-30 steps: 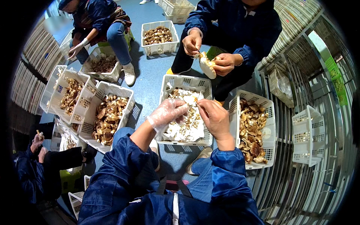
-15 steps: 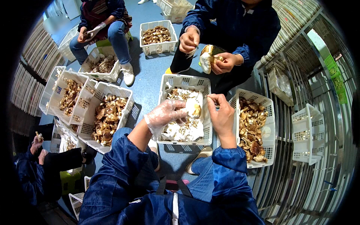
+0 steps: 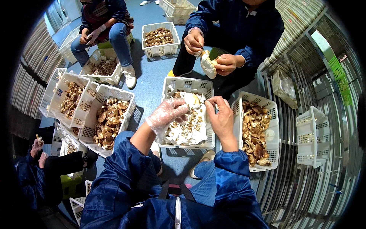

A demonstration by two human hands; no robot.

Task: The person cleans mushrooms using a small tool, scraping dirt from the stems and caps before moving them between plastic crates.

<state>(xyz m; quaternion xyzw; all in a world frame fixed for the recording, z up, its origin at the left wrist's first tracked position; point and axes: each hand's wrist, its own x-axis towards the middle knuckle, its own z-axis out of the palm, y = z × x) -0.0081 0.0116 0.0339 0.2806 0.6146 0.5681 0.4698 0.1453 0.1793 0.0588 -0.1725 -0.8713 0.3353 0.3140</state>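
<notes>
My left hand point(image 3: 169, 113), in a clear plastic glove, grips a pale mushroom point(image 3: 192, 100) with a yellowish patch. Beside it, my bare right hand point(image 3: 221, 116) has thumb and forefinger pinched together, close to the mushroom's right side. Whatever sits in that pinch is too small to make out. Both hands are over a white perforated basket point(image 3: 166, 145), lined with white sheeting point(image 3: 183, 134) that is strewn with thin brownish scraps.
Brown mushrooms point(image 3: 256, 133) fill a basket close on my right; more baskets of mushrooms point(image 3: 110, 122) stand on my left. Across from me a co-worker's hands point(image 3: 225, 64) hold a large mushroom point(image 3: 208, 65). Other workers sit at the left. Metal racks point(image 3: 301, 152) line the right side.
The mushroom in my left hand has tilted and risen slightly away from me. My right hand has shifted left, bringing its pinched fingers nearer. The co-worker opposite has turned their mushroom.
</notes>
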